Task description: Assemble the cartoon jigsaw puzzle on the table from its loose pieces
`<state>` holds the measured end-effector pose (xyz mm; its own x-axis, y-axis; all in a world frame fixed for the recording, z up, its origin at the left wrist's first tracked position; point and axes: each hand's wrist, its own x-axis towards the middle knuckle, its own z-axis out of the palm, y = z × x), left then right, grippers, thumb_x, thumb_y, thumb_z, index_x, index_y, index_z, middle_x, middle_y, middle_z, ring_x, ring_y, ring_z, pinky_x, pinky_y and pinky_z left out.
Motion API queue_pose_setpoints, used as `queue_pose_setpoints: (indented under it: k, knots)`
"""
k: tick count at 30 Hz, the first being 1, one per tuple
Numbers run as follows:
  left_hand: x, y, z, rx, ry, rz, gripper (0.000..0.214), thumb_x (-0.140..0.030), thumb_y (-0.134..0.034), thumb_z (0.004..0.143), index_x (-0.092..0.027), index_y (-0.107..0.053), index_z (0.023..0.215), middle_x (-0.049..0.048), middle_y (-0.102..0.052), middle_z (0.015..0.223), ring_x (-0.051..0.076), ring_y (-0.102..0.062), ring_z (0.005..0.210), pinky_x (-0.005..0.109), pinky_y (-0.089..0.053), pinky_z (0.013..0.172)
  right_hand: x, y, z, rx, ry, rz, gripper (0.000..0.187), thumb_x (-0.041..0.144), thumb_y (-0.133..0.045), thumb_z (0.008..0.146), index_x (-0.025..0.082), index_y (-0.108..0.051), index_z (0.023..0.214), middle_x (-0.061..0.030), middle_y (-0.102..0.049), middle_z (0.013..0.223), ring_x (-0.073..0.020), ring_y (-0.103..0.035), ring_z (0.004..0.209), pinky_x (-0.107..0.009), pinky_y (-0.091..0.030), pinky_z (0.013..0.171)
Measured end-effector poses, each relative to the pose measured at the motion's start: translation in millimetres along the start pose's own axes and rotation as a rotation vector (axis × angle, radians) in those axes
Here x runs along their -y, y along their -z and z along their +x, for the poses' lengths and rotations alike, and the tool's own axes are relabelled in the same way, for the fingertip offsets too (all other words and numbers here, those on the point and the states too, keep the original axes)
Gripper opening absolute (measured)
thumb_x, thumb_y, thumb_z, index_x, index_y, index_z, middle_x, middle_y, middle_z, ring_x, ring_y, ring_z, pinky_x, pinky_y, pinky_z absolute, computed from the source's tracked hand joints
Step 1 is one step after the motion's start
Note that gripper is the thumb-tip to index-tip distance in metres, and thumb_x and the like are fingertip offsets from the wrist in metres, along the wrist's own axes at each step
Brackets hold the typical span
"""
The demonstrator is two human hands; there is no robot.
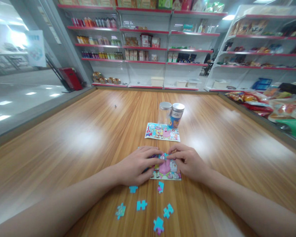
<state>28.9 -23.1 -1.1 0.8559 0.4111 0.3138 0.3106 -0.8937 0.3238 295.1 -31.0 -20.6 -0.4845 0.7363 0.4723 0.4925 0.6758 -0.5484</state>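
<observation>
Hands bent over a part-built cartoon jigsaw (166, 171), left hand (135, 166) and right hand (189, 162) pinching pieces (163, 157) at its centre; loose blue pieces (141, 205) just below, picture card (162, 131) above.

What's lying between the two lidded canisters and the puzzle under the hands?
The head view shows a printed cartoon picture card flat on the wooden table, between the canisters and the puzzle.
</observation>
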Motion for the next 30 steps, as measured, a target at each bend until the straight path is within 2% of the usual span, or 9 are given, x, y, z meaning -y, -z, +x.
queue_pose_setpoints:
  k: [6, 18, 26, 30]
  knots:
    - [0.6, -0.9, 0.0, -0.026, -0.008, 0.001, 0.044, -0.015, -0.053, 0.092, -0.023, -0.059, 0.134, 0.0117, -0.055, 0.140, 0.029, -0.051, 0.130, 0.049, -0.046, 0.110, -0.8, -1.0, -1.4, -0.021, -0.023, 0.019, 0.043, -0.002, -0.053, 0.079, 0.025, -0.082, 0.095, -0.0063, -0.068, 0.099, -0.0155, -0.068, 0.083, -0.027, -0.058, 0.069]
    - [-0.8, 0.5, 0.8, -0.022, -0.008, -0.001, 0.044, -0.015, -0.053, 0.092, -0.023, -0.059, 0.134, 0.0118, -0.055, 0.140, 0.029, -0.052, 0.131, 0.049, -0.046, 0.110, 0.9, 0.2, -1.2, -0.047, -0.051, -0.006, 0.041, -0.004, -0.051, 0.077, 0.023, -0.081, 0.088, -0.0055, -0.070, 0.094, -0.0168, -0.069, 0.085, -0.029, -0.059, 0.073]
    - [-0.7, 0.3, 0.9, -0.029, -0.011, -0.004, 0.043, -0.016, -0.053, 0.092, -0.023, -0.059, 0.134, 0.0122, -0.056, 0.139, 0.029, -0.052, 0.130, 0.049, -0.046, 0.109, 1.2, -0.2, -2.6, -0.040, -0.079, 0.031, 0.039, -0.003, -0.051, 0.079, 0.022, -0.081, 0.086, -0.0059, -0.068, 0.094, -0.0165, -0.069, 0.083, -0.025, -0.059, 0.065]
    - [-0.6, 0.7, 1.2, -0.006, -0.004, -0.003, 0.043, -0.016, -0.052, 0.093, -0.023, -0.059, 0.135, 0.0123, -0.055, 0.140, 0.029, -0.051, 0.131, 0.049, -0.045, 0.110, -0.1, -0.3, -2.6, -0.035, -0.078, 0.020, 0.040, -0.003, -0.051, 0.078, 0.021, -0.081, 0.086, -0.0061, -0.068, 0.095, -0.0167, -0.069, 0.083, -0.028, -0.059, 0.069]
